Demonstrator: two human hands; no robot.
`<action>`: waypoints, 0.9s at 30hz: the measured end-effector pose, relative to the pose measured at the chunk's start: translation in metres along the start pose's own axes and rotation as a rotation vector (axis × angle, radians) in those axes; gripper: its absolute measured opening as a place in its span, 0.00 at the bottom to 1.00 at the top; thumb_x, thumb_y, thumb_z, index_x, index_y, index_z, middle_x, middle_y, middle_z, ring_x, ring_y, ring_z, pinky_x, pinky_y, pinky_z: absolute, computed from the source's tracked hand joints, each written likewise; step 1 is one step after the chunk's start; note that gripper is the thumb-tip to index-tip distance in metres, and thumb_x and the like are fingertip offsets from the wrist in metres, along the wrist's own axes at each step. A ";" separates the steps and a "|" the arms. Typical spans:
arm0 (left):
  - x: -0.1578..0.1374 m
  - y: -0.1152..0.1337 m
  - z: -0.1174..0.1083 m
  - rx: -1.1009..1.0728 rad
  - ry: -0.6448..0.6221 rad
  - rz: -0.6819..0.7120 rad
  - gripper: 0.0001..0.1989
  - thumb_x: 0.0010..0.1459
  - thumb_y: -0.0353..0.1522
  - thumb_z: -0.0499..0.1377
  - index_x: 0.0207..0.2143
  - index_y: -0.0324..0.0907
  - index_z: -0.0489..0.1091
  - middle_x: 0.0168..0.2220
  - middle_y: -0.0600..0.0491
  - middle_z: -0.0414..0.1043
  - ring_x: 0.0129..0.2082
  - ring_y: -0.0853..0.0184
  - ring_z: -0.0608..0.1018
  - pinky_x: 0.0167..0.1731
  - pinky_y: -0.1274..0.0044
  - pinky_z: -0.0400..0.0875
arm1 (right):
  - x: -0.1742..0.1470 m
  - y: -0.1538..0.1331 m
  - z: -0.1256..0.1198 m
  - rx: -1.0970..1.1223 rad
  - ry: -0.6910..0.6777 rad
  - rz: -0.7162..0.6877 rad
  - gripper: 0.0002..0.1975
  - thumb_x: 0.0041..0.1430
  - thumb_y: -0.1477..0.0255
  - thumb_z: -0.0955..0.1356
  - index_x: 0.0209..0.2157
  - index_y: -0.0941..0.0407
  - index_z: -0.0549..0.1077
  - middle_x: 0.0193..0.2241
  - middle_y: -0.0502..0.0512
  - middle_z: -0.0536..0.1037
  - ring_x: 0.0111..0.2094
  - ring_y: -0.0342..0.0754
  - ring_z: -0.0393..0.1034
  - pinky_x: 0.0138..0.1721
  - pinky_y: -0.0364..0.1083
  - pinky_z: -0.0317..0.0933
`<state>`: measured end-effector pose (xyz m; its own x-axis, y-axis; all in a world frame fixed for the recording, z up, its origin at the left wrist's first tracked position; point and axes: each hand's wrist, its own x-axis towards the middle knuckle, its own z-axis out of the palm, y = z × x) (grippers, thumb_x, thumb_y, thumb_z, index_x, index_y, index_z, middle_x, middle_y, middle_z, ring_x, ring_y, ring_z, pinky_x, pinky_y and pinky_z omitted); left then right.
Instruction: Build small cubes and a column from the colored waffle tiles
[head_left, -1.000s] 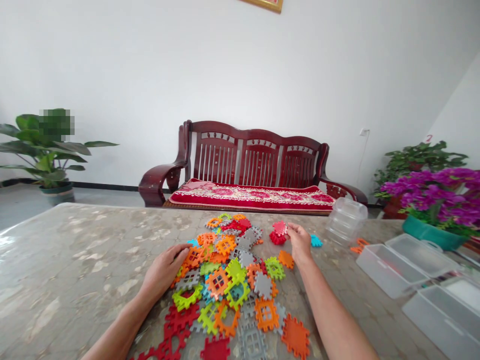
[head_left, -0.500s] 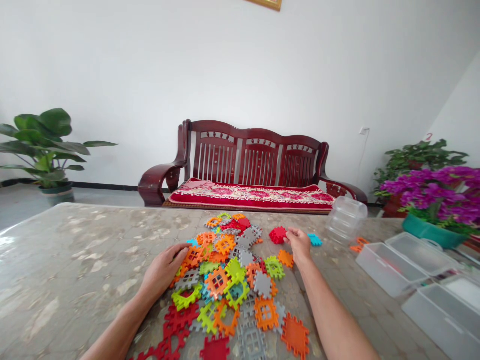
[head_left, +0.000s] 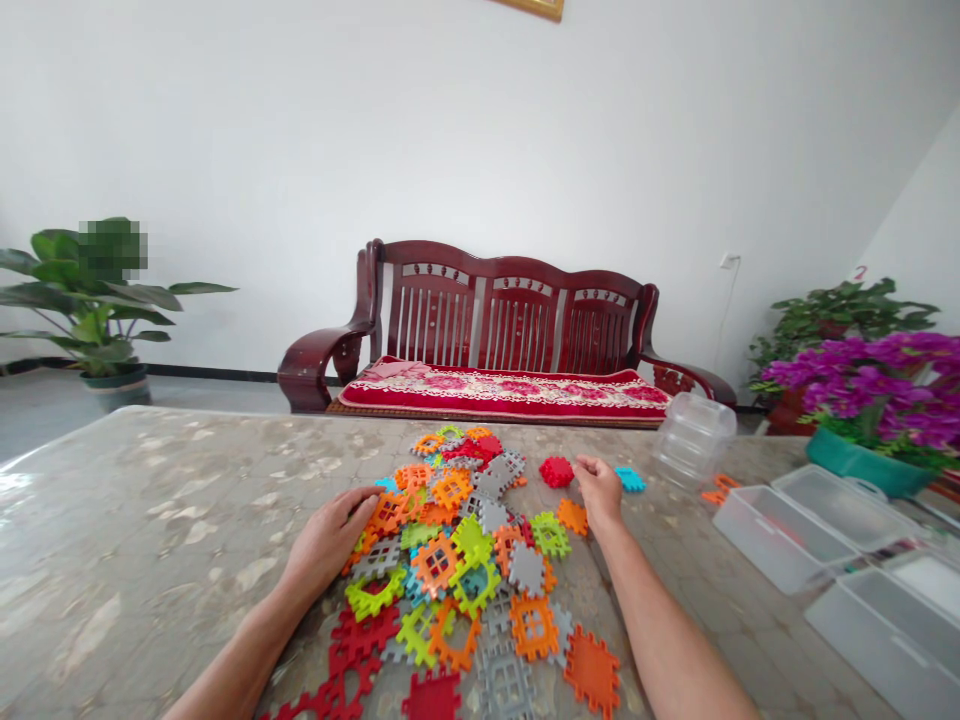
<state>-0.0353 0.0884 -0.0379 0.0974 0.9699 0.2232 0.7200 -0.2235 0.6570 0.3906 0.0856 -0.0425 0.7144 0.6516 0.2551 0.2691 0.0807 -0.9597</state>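
One red stack (head_left: 556,472) sits near the table's (head_left: 187,500) far edge, our right hand (head_left: 601,490) beside it, grip open; a stray nudge could topple it! Our left hand's (head_left: 328,532) grip, we can't tell.

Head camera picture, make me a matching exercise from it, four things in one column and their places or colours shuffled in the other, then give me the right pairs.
Things:
1. left hand
2. small red stack
3. separate blue pieces
4. flowers

Places or colours:
A. purple, in a teal pot
B. at the left edge of the mixed pile
C. between the mixed pile and the right hand
D. between the right hand and the clear container

Right pairs: 1-B, 2-C, 3-D, 4-A.
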 end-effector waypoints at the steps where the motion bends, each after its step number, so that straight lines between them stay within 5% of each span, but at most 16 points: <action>1: 0.000 0.000 0.000 -0.001 -0.001 -0.001 0.25 0.59 0.48 0.47 0.46 0.47 0.76 0.49 0.52 0.78 0.50 0.58 0.77 0.53 0.71 0.67 | 0.000 -0.002 -0.001 -0.009 0.006 -0.020 0.18 0.38 0.62 0.68 0.31 0.58 0.77 0.29 0.57 0.80 0.32 0.53 0.73 0.35 0.49 0.66; 5: 0.001 -0.002 0.000 0.007 -0.010 -0.007 0.26 0.59 0.49 0.47 0.46 0.46 0.76 0.49 0.51 0.78 0.51 0.58 0.77 0.53 0.71 0.67 | -0.007 -0.014 0.001 -0.009 -0.065 -0.110 0.16 0.41 0.62 0.67 0.30 0.57 0.77 0.29 0.57 0.81 0.33 0.52 0.73 0.39 0.50 0.66; 10: 0.000 0.000 -0.001 0.013 -0.010 -0.010 0.27 0.58 0.49 0.46 0.46 0.46 0.76 0.48 0.51 0.78 0.50 0.57 0.77 0.52 0.71 0.68 | -0.029 -0.033 0.011 -0.005 -0.274 -0.196 0.12 0.44 0.63 0.68 0.28 0.56 0.77 0.26 0.54 0.80 0.28 0.49 0.71 0.33 0.46 0.65; 19: 0.000 0.000 0.000 0.019 0.003 -0.006 0.27 0.58 0.49 0.46 0.46 0.46 0.76 0.48 0.51 0.78 0.50 0.58 0.77 0.52 0.71 0.68 | -0.049 -0.045 0.016 -0.440 -1.040 -0.202 0.18 0.40 0.76 0.68 0.38 0.57 0.78 0.33 0.52 0.80 0.33 0.46 0.72 0.33 0.42 0.62; 27: 0.001 0.000 0.000 0.004 -0.020 -0.006 0.26 0.59 0.49 0.46 0.46 0.46 0.76 0.49 0.51 0.78 0.50 0.58 0.77 0.53 0.70 0.68 | -0.051 -0.053 0.011 -0.707 -1.053 -0.271 0.15 0.38 0.75 0.69 0.33 0.56 0.77 0.32 0.48 0.78 0.33 0.45 0.69 0.30 0.40 0.56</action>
<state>-0.0354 0.0893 -0.0373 0.1068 0.9728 0.2054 0.7232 -0.2178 0.6554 0.3329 0.0559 -0.0055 -0.1783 0.9795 -0.0941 0.8354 0.1001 -0.5405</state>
